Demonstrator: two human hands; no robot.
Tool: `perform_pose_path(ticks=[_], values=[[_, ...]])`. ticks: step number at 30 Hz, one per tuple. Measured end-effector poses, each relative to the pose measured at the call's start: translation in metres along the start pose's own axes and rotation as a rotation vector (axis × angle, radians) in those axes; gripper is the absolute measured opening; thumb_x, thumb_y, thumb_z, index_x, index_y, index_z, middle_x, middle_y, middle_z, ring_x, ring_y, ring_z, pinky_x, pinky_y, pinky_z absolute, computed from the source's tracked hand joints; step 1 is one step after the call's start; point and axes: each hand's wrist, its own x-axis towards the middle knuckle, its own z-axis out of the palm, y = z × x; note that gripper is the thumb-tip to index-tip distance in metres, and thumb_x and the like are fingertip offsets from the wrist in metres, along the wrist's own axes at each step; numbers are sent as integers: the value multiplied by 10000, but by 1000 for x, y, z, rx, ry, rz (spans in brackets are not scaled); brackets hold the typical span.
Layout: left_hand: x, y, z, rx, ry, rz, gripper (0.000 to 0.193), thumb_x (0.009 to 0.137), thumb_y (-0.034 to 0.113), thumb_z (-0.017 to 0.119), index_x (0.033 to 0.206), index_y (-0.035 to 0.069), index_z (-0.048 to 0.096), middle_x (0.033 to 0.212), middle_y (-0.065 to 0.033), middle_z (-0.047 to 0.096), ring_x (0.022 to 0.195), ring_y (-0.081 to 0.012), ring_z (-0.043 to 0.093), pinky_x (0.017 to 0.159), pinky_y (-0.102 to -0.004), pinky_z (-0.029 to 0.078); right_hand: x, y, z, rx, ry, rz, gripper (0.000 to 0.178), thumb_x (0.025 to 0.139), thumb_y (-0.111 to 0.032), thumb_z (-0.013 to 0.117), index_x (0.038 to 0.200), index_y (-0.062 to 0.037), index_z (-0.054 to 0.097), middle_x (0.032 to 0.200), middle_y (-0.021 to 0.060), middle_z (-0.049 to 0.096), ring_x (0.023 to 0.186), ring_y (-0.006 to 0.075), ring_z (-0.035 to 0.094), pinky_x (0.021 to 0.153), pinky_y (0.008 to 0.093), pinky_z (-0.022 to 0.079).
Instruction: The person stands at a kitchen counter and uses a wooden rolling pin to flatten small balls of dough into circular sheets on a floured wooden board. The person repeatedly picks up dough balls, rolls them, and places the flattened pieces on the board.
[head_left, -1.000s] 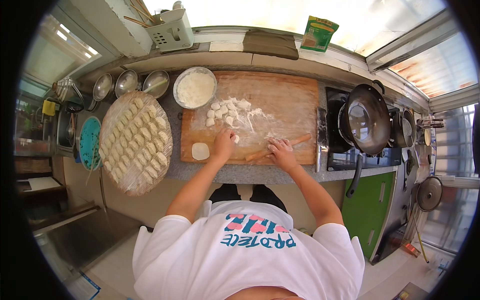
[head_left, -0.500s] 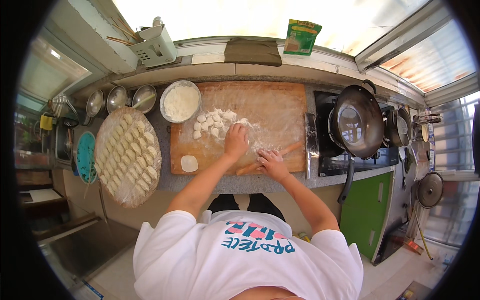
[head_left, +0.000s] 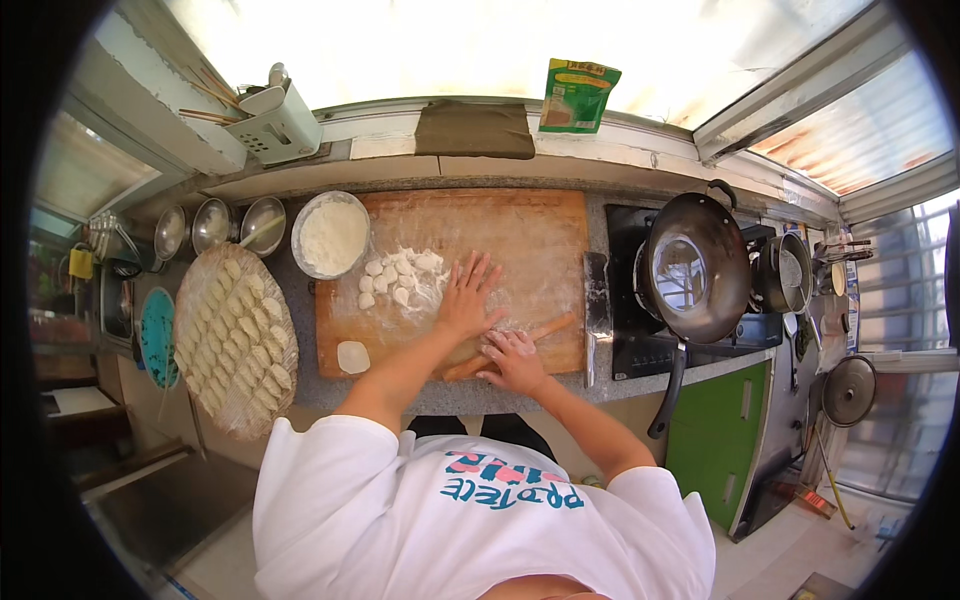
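Observation:
My left hand (head_left: 466,298) lies flat on the floury wooden board (head_left: 510,220), fingers spread; anything under its palm is hidden. Close beside it, my right hand (head_left: 514,361) rests over a wooden rolling pin (head_left: 553,326) that lies slantwise near the board's front edge. Several small dough pieces (head_left: 404,268), dusted with flour, sit left of my left hand. A flat round dough wrapper (head_left: 352,357) is at the board's front left corner. Behind the dough pieces, a metal bowl of flour (head_left: 332,235) stands at the board's far left corner.
Left of the board is a round tray (head_left: 284,352) of filled dumplings, with a turquoise bowl (head_left: 158,330) beyond. Metal bowls (head_left: 211,226) line the back left. A cleaver-like tool (head_left: 597,305) lies along the board's right edge; a wok (head_left: 690,265) sits on the stove.
My left hand has gone from curled fingers beside the dough pieces to flat with fingers spread. My right hand stays at the rolling pin. The whole view has shifted slightly.

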Motion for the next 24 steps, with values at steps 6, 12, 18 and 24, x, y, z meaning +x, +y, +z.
perform_pose_path(ticks=[6,12,18,24], values=[[-5,-5,-8,-111,109,53,837,914,530,622,1592,141,322,1676,-150,207,1569,-348,99,1265,-551,75,4,5,2,-32,14,-55,446,776,-349,796,1183,-198,692,1336,104,583,1251,310,535,1046,493,410],[-26,-32,-14,-543,431,-362,243,907,235,663,1103,92,672,1200,-92,621,1198,-335,529,1025,-474,408,5,6,5,-16,27,-51,431,732,-292,818,1140,-200,712,1321,96,594,1214,307,558,1032,486,424],[-65,-15,-3,-304,367,-310,190,808,179,779,916,78,660,955,-100,641,975,-312,597,890,-448,458,7,5,6,-17,56,-73,435,703,-271,832,1112,-184,710,1289,84,610,1185,303,573,1027,484,428],[-80,-26,-22,-651,-46,-438,188,803,139,770,926,54,656,883,-146,680,894,-346,658,790,-455,509,19,20,4,-41,58,-60,420,702,-221,826,1092,-141,692,1294,88,607,1196,303,572,1040,509,423]])
